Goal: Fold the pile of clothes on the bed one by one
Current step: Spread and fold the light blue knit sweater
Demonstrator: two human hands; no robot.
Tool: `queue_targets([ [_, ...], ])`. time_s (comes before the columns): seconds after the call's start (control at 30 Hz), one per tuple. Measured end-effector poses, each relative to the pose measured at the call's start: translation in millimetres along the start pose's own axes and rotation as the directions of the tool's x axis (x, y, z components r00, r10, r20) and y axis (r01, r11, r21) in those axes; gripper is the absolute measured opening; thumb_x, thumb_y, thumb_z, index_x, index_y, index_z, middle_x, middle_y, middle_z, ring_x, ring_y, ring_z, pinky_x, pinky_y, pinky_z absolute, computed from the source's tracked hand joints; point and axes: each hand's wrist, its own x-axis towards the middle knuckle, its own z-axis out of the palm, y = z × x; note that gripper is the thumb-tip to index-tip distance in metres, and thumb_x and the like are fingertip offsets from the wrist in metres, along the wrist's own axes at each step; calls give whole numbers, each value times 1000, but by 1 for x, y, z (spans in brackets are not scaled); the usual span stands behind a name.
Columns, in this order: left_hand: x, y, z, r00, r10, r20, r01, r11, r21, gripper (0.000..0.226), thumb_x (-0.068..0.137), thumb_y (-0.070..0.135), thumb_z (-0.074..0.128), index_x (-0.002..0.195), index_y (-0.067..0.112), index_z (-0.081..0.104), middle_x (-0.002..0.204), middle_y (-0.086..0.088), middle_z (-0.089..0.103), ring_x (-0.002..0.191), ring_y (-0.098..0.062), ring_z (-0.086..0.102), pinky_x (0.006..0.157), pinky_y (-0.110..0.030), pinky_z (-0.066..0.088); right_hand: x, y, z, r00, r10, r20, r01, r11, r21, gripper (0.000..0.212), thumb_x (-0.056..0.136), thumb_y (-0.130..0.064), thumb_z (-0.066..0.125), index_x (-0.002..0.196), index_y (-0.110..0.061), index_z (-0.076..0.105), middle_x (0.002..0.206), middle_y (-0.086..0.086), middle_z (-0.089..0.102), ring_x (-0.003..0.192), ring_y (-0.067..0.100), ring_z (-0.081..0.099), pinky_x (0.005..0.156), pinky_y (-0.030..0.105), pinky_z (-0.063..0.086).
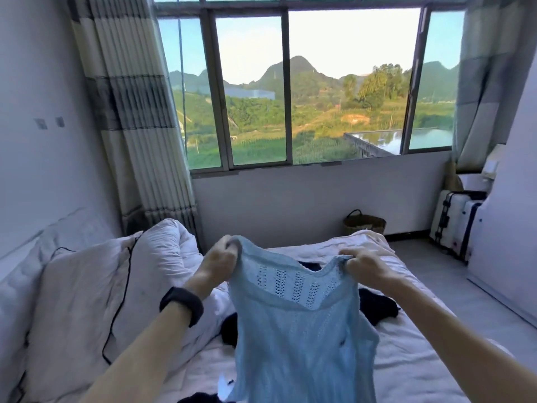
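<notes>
A light blue knitted top (299, 330) hangs in the air above the bed (412, 359), held up by its two shoulders. My left hand (219, 264) grips the left shoulder and my right hand (364, 267) grips the right shoulder. The top's neckline faces me and its lower part drops out of the bottom of the view. Dark clothes (377, 308) lie on the white sheet behind the top, partly hidden by it. More dark fabric (197, 398) shows at the bottom edge.
A white pillow (78, 309) and a bunched white duvet (165, 251) lie on the left, with a black cable (122, 301) across them. A woven basket (364, 223) and a white suitcase (453, 222) stand on the floor by the window wall.
</notes>
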Motion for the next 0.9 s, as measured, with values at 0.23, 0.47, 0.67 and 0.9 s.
queue_targets([
  [0.23, 26, 30, -57, 943, 307, 130, -328, 786, 524, 22, 95, 42, 64, 83, 25, 56, 75, 5, 65, 70, -14, 60, 64, -27, 46, 11, 8, -23, 981, -26, -192, -11, 982, -187, 22, 73, -39, 67, 63, -30, 50, 66, -3, 59, 73, 23, 55, 67, 29, 44],
  [0.47, 37, 28, -88, 886, 441, 144, -431, 665, 610, 20, 93, 50, 62, 85, 31, 62, 80, 9, 66, 75, -8, 62, 72, -31, 50, 31, 8, -67, 890, 18, -456, -83, 989, -123, 14, 91, -25, 54, 90, -36, 64, 93, -3, 67, 88, 27, 63, 77, 37, 52],
  [0.67, 46, 33, -92, 960, 281, 6, -220, 739, 637, 54, 97, 63, 39, 71, 17, 50, 70, -2, 59, 72, -23, 58, 66, -34, 41, 43, -13, -67, 959, 168, -229, -186, 981, -62, 30, 73, -28, 45, 82, -26, 72, 58, -5, 70, 66, 25, 70, 68, 39, 59],
  [0.9, 47, 28, -92, 993, 113, -19, -103, 958, 269, 61, 79, 79, 52, 79, 18, 55, 69, -2, 43, 69, -18, 40, 61, -32, 25, 56, 3, -62, 959, 243, -144, -204, 949, 241, 26, 85, -33, 60, 69, -13, 62, 49, 0, 49, 43, 18, 39, 43, 22, 27],
])
